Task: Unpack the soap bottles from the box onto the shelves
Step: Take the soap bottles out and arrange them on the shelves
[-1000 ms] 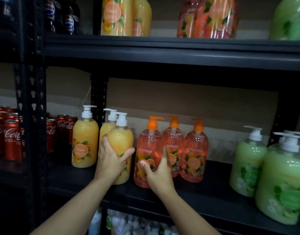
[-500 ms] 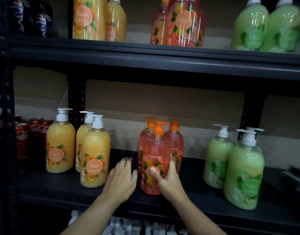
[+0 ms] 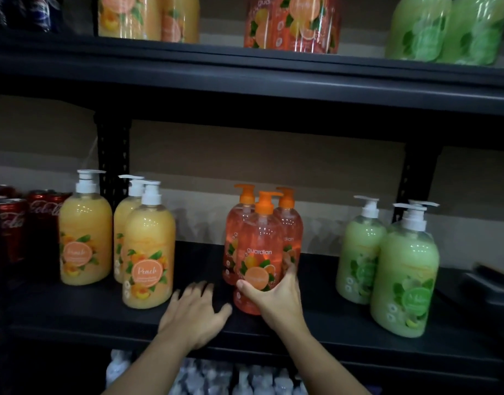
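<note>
Since a second ago the left hand has come off the yellow soap and now lies spread, fingers straight, holding nothing, on the middle shelf just left of the front orange bottle. The right hand wraps that bottle's lower body, thumb across the label and fingers round its right side. The bottle stands upright near the shelf's front edge. It is clear, rounded plastic filled with orange gel, has an orange pump, and reads "guardian" above a citrus picture.

Two matching orange bottles stand touching behind it. To its left are three opaque yellow bottles with white pumps, labelled "Peach". Further left stand red cola cans, their number unclear. To its right are three pale green bottles with white pumps, one mostly hidden. Above it, the upper shelf carries more yellow, orange and green bottles, their tops cut off.
</note>
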{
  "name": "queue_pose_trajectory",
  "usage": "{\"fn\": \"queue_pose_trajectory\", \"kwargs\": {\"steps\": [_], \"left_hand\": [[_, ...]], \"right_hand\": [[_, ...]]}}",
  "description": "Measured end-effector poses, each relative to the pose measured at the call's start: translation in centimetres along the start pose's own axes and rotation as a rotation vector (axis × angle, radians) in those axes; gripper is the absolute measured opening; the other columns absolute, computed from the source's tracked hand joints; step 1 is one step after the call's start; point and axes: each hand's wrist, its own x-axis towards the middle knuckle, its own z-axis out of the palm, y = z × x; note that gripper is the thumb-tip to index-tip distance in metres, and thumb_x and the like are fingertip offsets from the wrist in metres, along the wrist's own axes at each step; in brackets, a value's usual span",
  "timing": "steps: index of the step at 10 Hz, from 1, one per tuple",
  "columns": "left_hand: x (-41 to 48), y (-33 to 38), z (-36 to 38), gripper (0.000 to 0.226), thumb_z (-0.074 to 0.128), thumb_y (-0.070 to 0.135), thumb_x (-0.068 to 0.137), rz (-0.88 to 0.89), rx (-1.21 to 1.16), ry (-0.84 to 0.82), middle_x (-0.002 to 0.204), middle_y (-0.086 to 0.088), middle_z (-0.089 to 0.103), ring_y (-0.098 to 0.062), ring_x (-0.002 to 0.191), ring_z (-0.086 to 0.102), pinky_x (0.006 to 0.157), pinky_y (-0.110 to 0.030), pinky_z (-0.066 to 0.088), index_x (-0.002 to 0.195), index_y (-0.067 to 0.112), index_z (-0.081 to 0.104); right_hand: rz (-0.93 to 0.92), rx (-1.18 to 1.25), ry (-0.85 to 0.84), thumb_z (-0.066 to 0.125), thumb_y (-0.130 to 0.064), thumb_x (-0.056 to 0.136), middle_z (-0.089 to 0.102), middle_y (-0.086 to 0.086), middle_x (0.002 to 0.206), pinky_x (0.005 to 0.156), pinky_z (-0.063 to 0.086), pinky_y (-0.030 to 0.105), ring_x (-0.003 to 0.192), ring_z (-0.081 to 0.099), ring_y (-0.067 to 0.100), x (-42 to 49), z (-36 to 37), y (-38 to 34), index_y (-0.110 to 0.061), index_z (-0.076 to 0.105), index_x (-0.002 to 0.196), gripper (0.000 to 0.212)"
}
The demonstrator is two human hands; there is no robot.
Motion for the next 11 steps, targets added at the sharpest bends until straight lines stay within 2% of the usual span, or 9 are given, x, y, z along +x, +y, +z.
{"fn": "queue_pose_trajectory", "kwargs": {"steps": [3, 6, 7, 8, 11], "left_hand": [[0.14, -0.05, 0.13, 0.077, 0.023, 0.066, 0.088, 0.006, 0.002, 0.001, 0.159, 0.004, 0.018, -0.015, 0.146, 0.013, 0.118, -0.04, 0.012, 0.152, 0.023, 0.023], [0.14, -0.06, 0.08, 0.078, 0.023, 0.066, 0.088, 0.008, 0.01, 0.004, 0.159, 0.004, 0.02, -0.014, 0.146, 0.014, 0.118, -0.04, 0.013, 0.152, 0.023, 0.024], [0.16, -0.08, 0.13, 0.077, 0.023, 0.066, 0.087, 0.004, 0.007, 0.005, 0.159, 0.004, 0.02, -0.015, 0.146, 0.014, 0.118, -0.04, 0.013, 0.152, 0.023, 0.024], [0.19, -0.09, 0.09, 0.078, 0.023, 0.066, 0.087, 0.006, 0.011, 0.001, 0.159, 0.004, 0.019, -0.015, 0.146, 0.014, 0.118, -0.04, 0.013, 0.152, 0.023, 0.024], [0.07, -0.07, -0.02, 0.078, 0.023, 0.067, 0.088, 0.01, 0.004, 0.005, 0.158, 0.004, 0.02, -0.014, 0.145, 0.015, 0.118, -0.04, 0.013, 0.152, 0.023, 0.025]], "right_hand": [[-0.011, -0.054, 0.022, 0.082, -0.062, 0.06, 0.036, -0.004, 0.144, 0.11, 0.035, 0.033, 0.135, 0.037, 0.015, -0.5, 0.08, -0.19, -0.033, 0.012, 0.152, 0.119], [-0.024, -0.076, 0.019, 0.079, -0.063, 0.064, 0.036, -0.004, 0.142, 0.108, 0.038, 0.034, 0.133, 0.039, 0.016, -0.69, 0.2, -0.29, -0.034, 0.009, 0.152, 0.116], [-0.041, -0.064, 0.019, 0.079, -0.061, 0.066, 0.034, -0.009, 0.136, 0.107, 0.036, 0.031, 0.132, 0.038, 0.014, -0.74, 0.09, -0.35, -0.036, 0.007, 0.152, 0.115], [-0.029, -0.075, 0.008, 0.078, -0.063, 0.066, 0.033, -0.005, 0.146, 0.111, 0.036, 0.034, 0.137, 0.035, 0.015, -0.58, 0.09, -0.2, -0.034, 0.006, 0.154, 0.118], [-0.009, -0.087, 0.04, 0.08, -0.061, 0.065, 0.042, -0.005, 0.139, 0.106, 0.039, 0.032, 0.131, 0.043, 0.016, -0.36, 0.13, -0.03, -0.033, 0.014, 0.153, 0.113]]}}
